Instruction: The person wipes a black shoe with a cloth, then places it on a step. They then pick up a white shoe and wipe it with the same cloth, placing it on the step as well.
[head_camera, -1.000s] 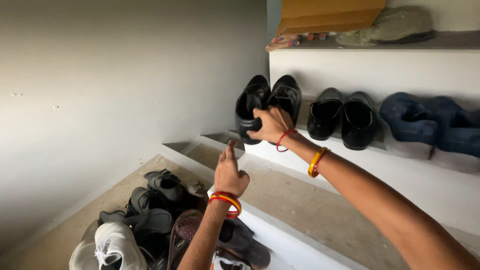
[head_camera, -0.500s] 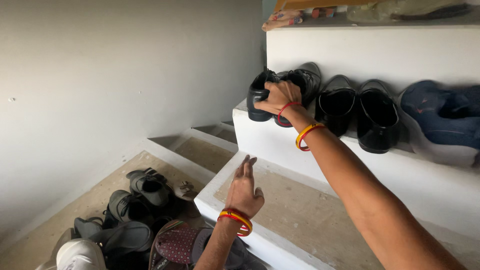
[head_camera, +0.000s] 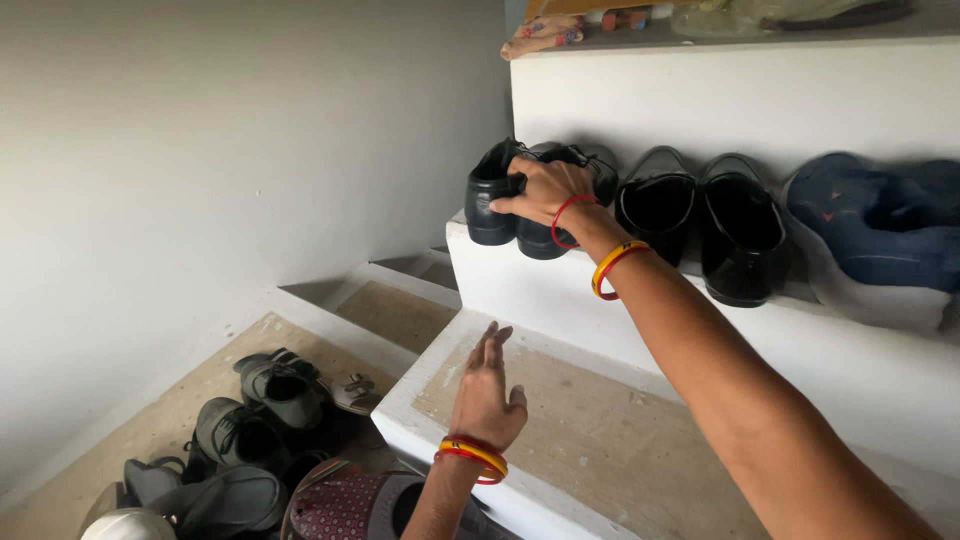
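A pale grey wall runs along the left of a white-painted staircase (head_camera: 560, 300) with tan treads. In the head view, the right hand (head_camera: 545, 190) is closed over the tops of a pair of black lace-up shoes (head_camera: 500, 205), its grip holding both together at the left end of the upper step. A second earlier the pair hung tilted in the air ahead of that step; now the soles sit flat on the step's edge, so the shoes appear set down, though the fingers have not let go. Just beside them on the same step stand a pair of black slip-on shoes (head_camera: 700, 215), and beyond those a dark blue pair (head_camera: 880, 225).

The left hand (head_camera: 487, 395) hovers empty over the lower tread, fingers spread and relaxed, lower than it was before.

On the step above, at the top edge, lie a patterned sandal (head_camera: 540, 35) and the orange-brown underside of a cardboard box (head_camera: 590, 8). On the landing below, grey and black sneakers (head_camera: 265, 395) lie heaped with a maroon patterned sandal (head_camera: 345, 500).
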